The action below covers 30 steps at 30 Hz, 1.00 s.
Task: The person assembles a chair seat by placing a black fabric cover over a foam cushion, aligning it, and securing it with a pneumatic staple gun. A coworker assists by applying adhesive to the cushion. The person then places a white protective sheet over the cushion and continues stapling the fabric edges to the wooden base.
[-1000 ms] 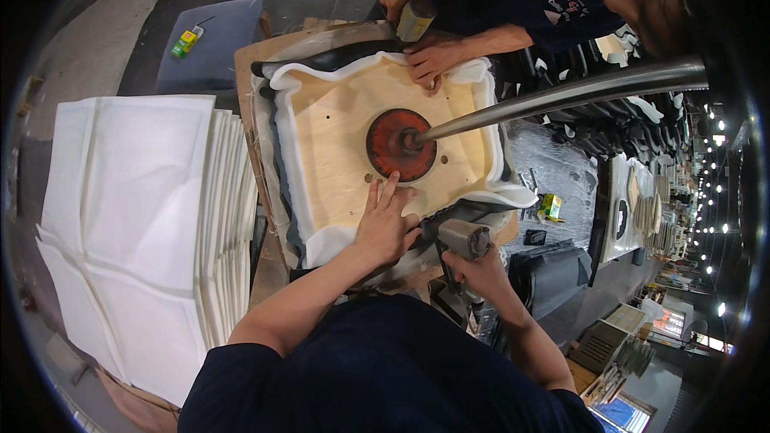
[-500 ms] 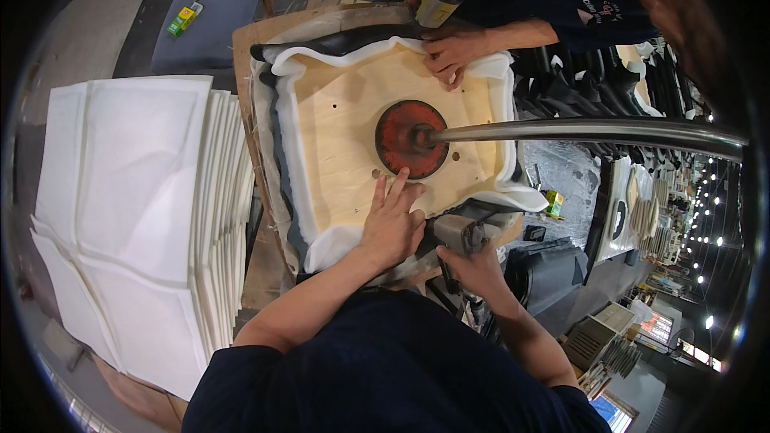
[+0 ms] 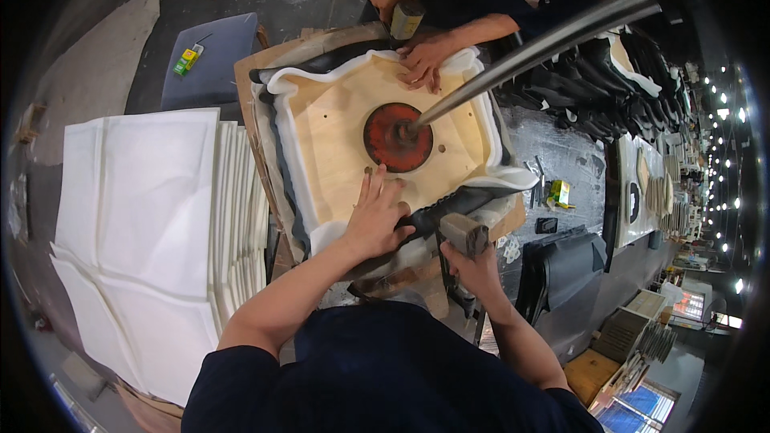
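Observation:
A plywood panel (image 3: 321, 148) lies on a work stand, edged with white padding (image 3: 282, 144) and black cover material (image 3: 449, 199). At its middle a round red disc (image 3: 377, 152) presses down, with a metal rod (image 3: 513, 74) rising from it to the upper right. My left hand (image 3: 375, 212) rests on the panel's near side, fingers spread, fingertips by the disc's lower edge and thumb at the black cover. Gripped in my right hand (image 3: 472, 269) is a staple gun (image 3: 464, 234), its head up beside the near right edge of the cover.
Across the panel, a co-worker holds another staple gun (image 3: 407, 19) and lays a hand (image 3: 425, 62) on the far edge. White padding sheets (image 3: 144, 192) are stacked at left. Black sheets (image 3: 565, 269) and a yellow-green box (image 3: 560, 192) lie at right.
The view has shifted, and the rod now slants more steeply. My left thumb has moved onto the black cover, which shows more along the near edge. My staple gun sits slightly away from the panel.

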{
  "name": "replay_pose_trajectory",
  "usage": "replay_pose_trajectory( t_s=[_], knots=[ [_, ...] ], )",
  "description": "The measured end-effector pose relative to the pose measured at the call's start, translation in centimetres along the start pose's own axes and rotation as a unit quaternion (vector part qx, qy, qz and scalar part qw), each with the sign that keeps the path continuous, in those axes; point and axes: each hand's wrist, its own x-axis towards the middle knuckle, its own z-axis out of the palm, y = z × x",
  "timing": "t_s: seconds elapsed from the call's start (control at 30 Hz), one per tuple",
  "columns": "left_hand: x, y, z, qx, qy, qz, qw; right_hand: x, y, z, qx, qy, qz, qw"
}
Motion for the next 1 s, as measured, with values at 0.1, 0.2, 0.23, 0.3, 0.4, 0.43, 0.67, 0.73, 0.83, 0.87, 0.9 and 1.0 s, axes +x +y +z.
replay_pose_trajectory(
  t_s=[0.1, 0.2, 0.23, 0.3, 0.4, 0.43, 0.67, 0.73, 0.83, 0.87, 0.9, 1.0],
  knots=[
    [0.2, 0.0, 0.3, 0.018, 0.002, 0.01, 1.0, 0.1, -0.1, 0.3, -0.017, 0.009, 0.002, 1.0],
    [0.4, -0.1, 0.7, 0.014, 0.024, 0.024, 0.999, 0.2, -0.5, 0.4, -0.017, 0.014, 0.003, 1.0],
    [0.5, -0.3, 0.8, 0.01, 0.035, 0.029, 0.999, 0.3, -0.7, 0.5, -0.014, 0.015, 0.003, 1.0],
    [0.8, -0.3, 1.5, 0.003, 0.044, 0.036, 0.998, 0.5, -0.8, 0.4, -0.044, 0.007, -0.01, 0.999],
    [1.1, -0.3, 1.7, -0.01, 0.036, 0.029, 0.999, 0.5, -1.1, 0.4, -0.045, -0.008, -0.008, 0.999],
    [1.1, -0.3, 1.8, -0.014, 0.029, 0.025, 0.999, 0.6, -1.2, 0.4, -0.038, -0.013, -0.004, 0.999],
    [1.2, -0.4, 2.0, -0.042, 0.051, -0.002, 0.998, 1.2, -3.8, 1.4, -0.11, -0.055, 0.049, 0.991],
    [1.2, -0.4, 2.1, -0.039, 0.046, -0.009, 0.998, 1.4, -4.0, 1.5, -0.131, -0.065, 0.062, 0.987],
    [1.1, -0.4, 2.0, -0.056, 0.05, -0.013, 0.997, 1.7, -3.6, 1.9, -0.137, -0.052, 0.061, 0.987],
    [1.2, -0.3, 1.8, -0.053, 0.037, -0.019, 0.998, 2.0, -3.9, 1.9, -0.151, -0.056, 0.08, 0.984],
    [1.2, -0.2, 1.5, -0.05, 0.024, -0.025, 0.998, 2.2, -4.2, 1.9, -0.164, -0.06, 0.099, 0.98],
    [1.2, -0.1, 1.3, -0.05, 0.014, -0.028, 0.998, 2.6, -4.4, 2.0, -0.211, -0.062, 0.083, 0.972]
  ],
)
